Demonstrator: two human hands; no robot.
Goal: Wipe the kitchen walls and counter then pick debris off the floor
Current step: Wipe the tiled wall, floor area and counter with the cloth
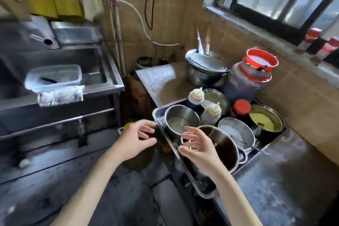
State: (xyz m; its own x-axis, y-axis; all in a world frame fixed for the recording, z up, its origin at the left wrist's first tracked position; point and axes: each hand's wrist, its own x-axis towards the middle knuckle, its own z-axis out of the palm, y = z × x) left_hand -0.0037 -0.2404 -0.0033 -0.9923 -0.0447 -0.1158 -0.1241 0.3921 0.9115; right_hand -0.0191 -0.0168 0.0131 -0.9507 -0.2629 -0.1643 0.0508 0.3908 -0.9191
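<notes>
My left hand [135, 139] hovers open just left of the metal tray [158, 113], its fingertips close to the tray's near corner. My right hand [198, 149] is open too, fingers spread, above the tray's front edge and a big steel pot [225, 145]. Neither hand holds anything. The tray carries steel bowls [180, 119], two squeeze bottles [211, 113] and a red-capped jar [241, 107]. The steel counter [286, 170] stretches to the right under the tiled wall [302, 97]. A grey-white cloth [60, 95] hangs over the sink's front edge. The dark floor [91, 180] lies below.
A steel sink [102, 71] at the left holds a clear plastic tub [55, 77]. Yellow and white cloths [66, 3] hang above it. Stacked pans [207, 68] and a big red-lidded jug [251, 77] stand in the counter corner. Bottles [328, 49] line the window sill.
</notes>
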